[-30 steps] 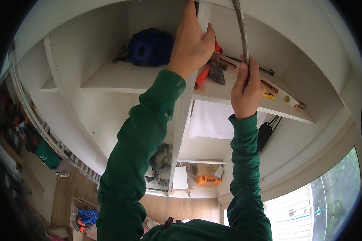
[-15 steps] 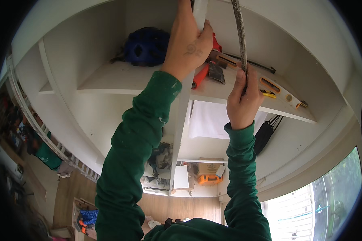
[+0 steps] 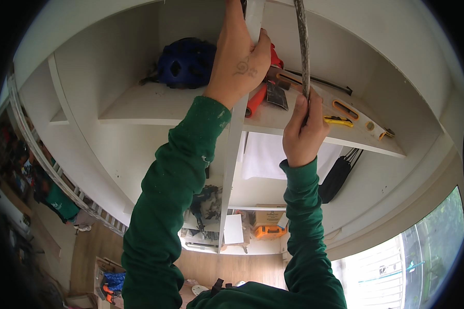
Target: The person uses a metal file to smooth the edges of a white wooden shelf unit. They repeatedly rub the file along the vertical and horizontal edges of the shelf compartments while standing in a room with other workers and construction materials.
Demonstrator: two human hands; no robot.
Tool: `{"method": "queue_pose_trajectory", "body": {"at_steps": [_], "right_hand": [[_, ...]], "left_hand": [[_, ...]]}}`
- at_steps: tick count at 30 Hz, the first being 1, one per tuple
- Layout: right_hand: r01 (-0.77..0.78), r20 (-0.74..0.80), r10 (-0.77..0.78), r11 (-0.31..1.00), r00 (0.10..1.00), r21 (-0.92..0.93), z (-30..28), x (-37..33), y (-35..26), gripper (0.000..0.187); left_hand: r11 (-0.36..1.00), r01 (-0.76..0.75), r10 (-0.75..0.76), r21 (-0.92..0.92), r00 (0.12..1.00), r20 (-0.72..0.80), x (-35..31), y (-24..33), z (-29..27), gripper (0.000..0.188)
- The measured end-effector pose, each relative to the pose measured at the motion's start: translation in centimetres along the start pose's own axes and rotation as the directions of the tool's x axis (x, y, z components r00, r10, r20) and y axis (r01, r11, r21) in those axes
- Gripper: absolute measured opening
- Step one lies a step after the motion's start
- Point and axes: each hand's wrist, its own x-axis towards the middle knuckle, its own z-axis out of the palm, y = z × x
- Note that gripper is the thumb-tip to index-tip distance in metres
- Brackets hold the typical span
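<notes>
Here's the right hand [image 3: 304,135], grip pinching a dark mottled strip [image 3: 302,46]; left hand [image 3: 237,69] against the white upright [image 3: 254,23] (fingertips hidden, can't tell its grip)!

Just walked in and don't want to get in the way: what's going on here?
A person in green sleeves is reaching up at white shelving. The left hand is against the white upright panel, thumb on its right side; the fingertips are out of sight. The right hand pinches a thin, dark, speckled strip that runs up out of view. A blue bike helmet sits left of the panel; a long, pale spirit level lies to its right.
</notes>
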Motion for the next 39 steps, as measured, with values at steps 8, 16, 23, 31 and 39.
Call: {"method": "queue_pose_trajectory", "body": {"at_steps": [8, 16, 23, 31, 39], "right_hand": [[-0.139, 0.075, 0.146, 0.986, 0.986, -0.093, -0.5, -0.1, -0.8, 0.021], [-0.150, 0.044, 0.153, 0.987, 0.987, -0.060, 0.0, -0.6, -1.7, 0.020], [-0.199, 0.050, 0.202, 0.979, 0.978, -0.053, -0.1, -1.2, -1.8, 0.020], [-0.206, 0.030, 0.207, 0.977, 0.978, -0.048, 0.0, -1.0, -2.5, 0.019], [-0.179, 0.104, 0.176, 0.984, 0.979, 0.024, -0.6, -5.0, -3.0, 0.017]], "left_hand": [[0.997, -0.030, 0.032, 0.075, 0.999, -0.028, 0.3, -0.7, 0.3, 0.070], [0.998, -0.051, 0.053, 0.045, 0.998, -0.037, 0.3, -0.6, 0.4, 0.071], [0.998, -0.039, 0.041, 0.046, 0.999, -0.029, 0.2, -0.7, 0.5, 0.070], [0.997, 0.015, -0.007, 0.075, 0.995, -0.102, 0.4, 0.5, 0.3, 0.066], [0.962, -0.068, 0.164, 0.265, 0.919, -0.359, 0.2, 1.6, 0.9, 0.064]]}}
